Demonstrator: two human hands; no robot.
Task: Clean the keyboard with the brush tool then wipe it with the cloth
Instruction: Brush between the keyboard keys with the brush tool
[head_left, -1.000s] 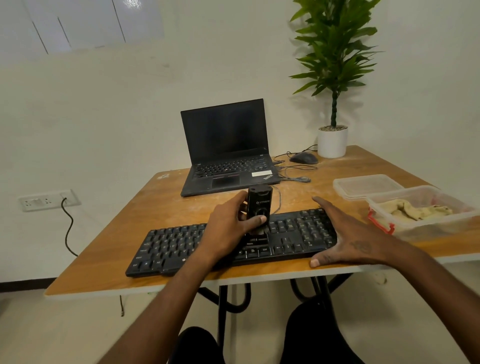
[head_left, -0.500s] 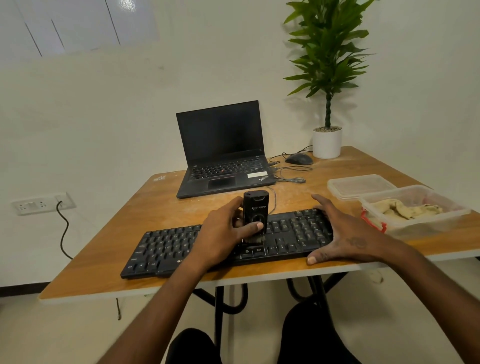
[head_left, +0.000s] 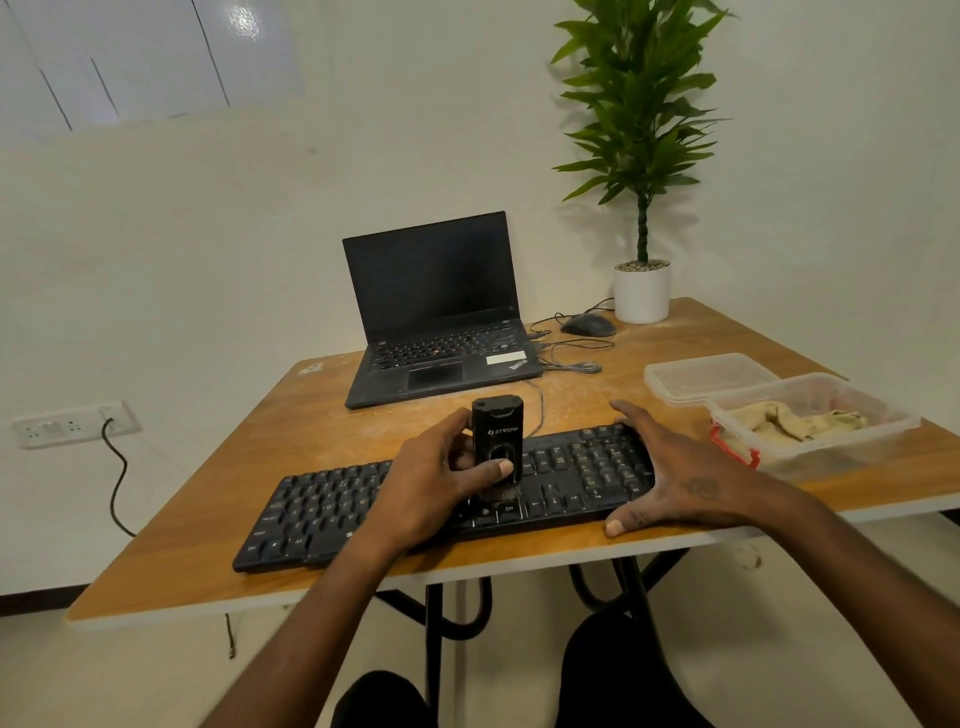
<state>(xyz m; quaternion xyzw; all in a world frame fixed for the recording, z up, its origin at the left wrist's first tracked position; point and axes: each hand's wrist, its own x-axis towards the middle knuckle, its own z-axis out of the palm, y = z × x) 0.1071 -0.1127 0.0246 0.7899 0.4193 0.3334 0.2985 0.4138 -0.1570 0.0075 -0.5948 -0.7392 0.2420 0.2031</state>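
Left hand (head_left: 436, 483) clamped on brush (head_left: 497, 441), upright, bristles on keyboard (head_left: 571, 478) middle keys. Right hand (head_left: 675, 478) spread flat, pinning keyboard's right end on surface (head_left: 311, 431). Sweep row by row, light pressure. Cloth (head_left: 800, 421) waits in box (head_left: 878, 415).

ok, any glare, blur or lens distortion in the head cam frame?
Head view: wide-angle bowing, table edges splay toward the corners; a glare spot on the glossy wall panel top left; soft, even light, with the plant casting a faint shadow on the wall; keyboard, brush tool and both hands reasonably sharp, no obvious motion blur.
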